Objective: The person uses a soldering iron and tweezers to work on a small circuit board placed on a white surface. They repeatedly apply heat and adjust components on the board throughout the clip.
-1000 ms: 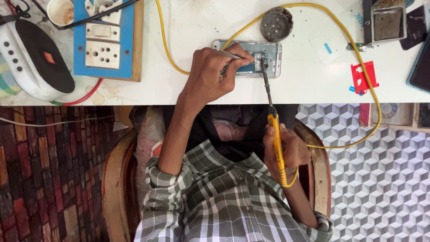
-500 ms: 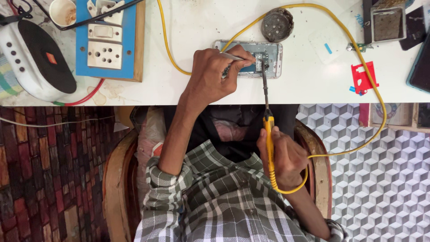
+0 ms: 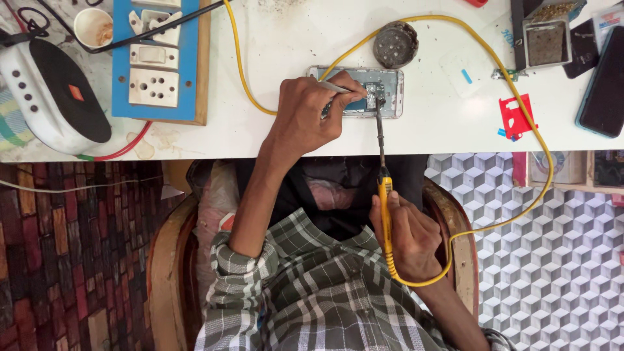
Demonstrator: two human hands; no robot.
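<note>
An opened phone lies face down on the white table, its circuit board showing. My left hand rests on it and pinches metal tweezers that point at the board. My right hand, below the table edge, grips the yellow handle of a soldering iron. The iron's dark tip touches the board near the tweezers. Its yellow cord loops over the table and back to the handle.
A blue socket board and a white and black device sit at the left. A round metal tin, a metal holder, a red plastic piece and dark phones lie at the right. A wooden chair is under me.
My right hand has slid a little lower and to the right on the iron's handle. The tip stays on the board, and the left hand keeps the tweezers in place.
</note>
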